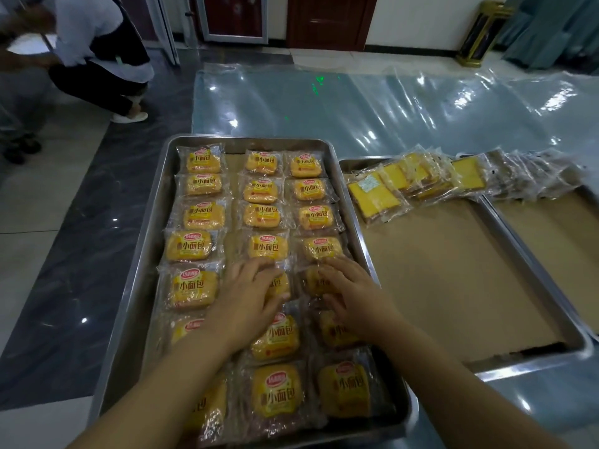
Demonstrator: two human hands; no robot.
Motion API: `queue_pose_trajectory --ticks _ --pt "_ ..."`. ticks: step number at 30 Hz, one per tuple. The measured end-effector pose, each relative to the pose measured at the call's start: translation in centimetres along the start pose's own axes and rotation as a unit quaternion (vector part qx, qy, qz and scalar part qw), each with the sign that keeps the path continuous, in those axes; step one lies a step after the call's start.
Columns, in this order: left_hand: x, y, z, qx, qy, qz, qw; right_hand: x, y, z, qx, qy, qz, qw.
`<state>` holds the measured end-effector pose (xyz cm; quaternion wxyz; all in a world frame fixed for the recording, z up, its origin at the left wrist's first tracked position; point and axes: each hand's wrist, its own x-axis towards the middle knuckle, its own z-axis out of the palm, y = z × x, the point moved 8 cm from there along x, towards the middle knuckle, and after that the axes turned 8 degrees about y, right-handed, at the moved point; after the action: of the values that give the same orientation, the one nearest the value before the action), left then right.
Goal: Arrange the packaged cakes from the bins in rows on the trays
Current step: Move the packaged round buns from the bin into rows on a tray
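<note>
While yellow cakes in clear wrappers (189,246) fill the rectangular steel tray (152,228) in three columns, left hand (249,296) and right hand (353,296) press flat, straight-fingered, on two adjoining packets (280,285) — row alignment, nearly done. Next move likely calls for filling the paper-lined steel tray (453,270) rightward.

Three trays (155,222), two hands (246,296), one bystander (97,43)
</note>
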<state>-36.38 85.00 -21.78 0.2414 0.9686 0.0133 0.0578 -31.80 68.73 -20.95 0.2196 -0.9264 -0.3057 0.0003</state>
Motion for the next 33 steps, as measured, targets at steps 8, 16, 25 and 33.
queue_pose_trajectory --ticks 8,16,25,33 --pt "-3.4 0.9 3.1 0.075 -0.079 0.008 0.994 -2.9 1.1 4.2 -0.085 -0.163 0.078 0.98" --pt "-3.4 0.2 3.7 0.074 -0.111 0.022 0.991 -3.0 0.7 4.5 -0.135 -0.161 0.069 0.975" --pt "-4.1 2.0 1.6 0.019 -0.031 -0.023 0.999 -3.6 0.2 1.0 0.002 -0.075 0.056 0.996" --pt "-9.8 3.1 1.1 0.022 -0.023 -0.061 0.998 -9.0 -1.4 1.3 -0.05 -0.119 -0.062 0.99"
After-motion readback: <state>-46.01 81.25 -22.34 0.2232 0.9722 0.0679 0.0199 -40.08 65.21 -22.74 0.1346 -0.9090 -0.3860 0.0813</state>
